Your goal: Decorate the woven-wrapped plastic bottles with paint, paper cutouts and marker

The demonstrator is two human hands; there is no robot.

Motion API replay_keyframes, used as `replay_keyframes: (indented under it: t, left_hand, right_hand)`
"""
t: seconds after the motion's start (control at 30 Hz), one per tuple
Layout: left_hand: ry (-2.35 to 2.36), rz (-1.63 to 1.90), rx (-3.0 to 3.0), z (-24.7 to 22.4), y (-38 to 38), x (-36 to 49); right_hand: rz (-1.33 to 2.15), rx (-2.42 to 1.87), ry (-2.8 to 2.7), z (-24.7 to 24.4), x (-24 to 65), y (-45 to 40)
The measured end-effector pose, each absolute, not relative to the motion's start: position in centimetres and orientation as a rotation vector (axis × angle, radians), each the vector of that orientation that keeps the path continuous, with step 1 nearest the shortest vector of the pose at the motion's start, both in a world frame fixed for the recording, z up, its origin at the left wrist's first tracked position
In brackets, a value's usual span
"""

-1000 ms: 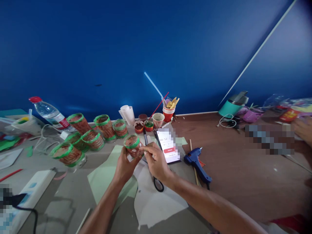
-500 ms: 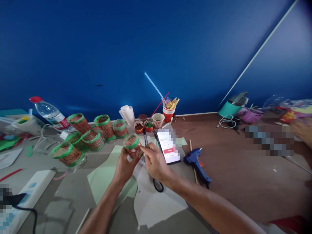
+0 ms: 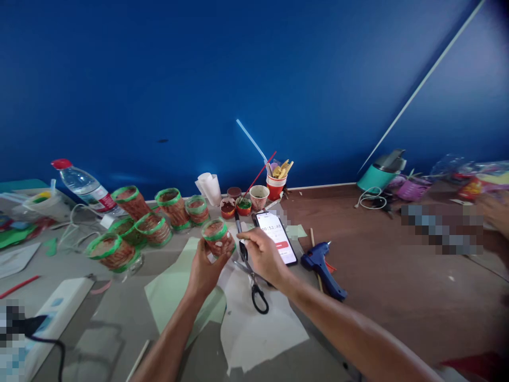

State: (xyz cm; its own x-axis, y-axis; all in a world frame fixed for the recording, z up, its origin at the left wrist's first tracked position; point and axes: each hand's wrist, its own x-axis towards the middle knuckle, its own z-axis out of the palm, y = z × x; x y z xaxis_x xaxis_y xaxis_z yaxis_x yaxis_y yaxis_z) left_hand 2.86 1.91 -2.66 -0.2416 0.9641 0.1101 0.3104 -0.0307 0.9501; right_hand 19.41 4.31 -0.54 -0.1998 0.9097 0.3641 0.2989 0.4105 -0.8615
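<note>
My left hand is wrapped round the lower part of a small cup, brown with a green rim and pale spots on its side. Just right of the cup is my right hand, its fingers pinched together and apart from the cup; what they hold, if anything, is too small to tell. Black-handled scissors lie partly under the right hand on white paper. Several similar brown and green cups stand to the left. A phone showing a timer lies behind the right hand.
Small paint cups and a stack of paper cups stand near the blue wall. A blue glue gun lies at the right. Green paper, a power strip and a bottle are leftward. Another person's hand shows far right.
My right hand has drawn back from the cup's side, a little to the right. More of the scissors and of the cup's pale spots now shows.
</note>
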Motion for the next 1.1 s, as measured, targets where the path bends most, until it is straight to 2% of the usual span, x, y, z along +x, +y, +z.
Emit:
replay_keyframes:
  t: [0.53,1.1]
  left_hand:
    - [1.441,1.371,1.334,-3.6,2.9,1.3]
    - [1.035,1.599,1.088,-3.2,3.4,1.1]
  right_hand:
    - [0.947,-1.351,-2.190,-0.1,25.0,2.1]
    - [0.454,-1.652,-2.616,-0.5,22.6,-0.8]
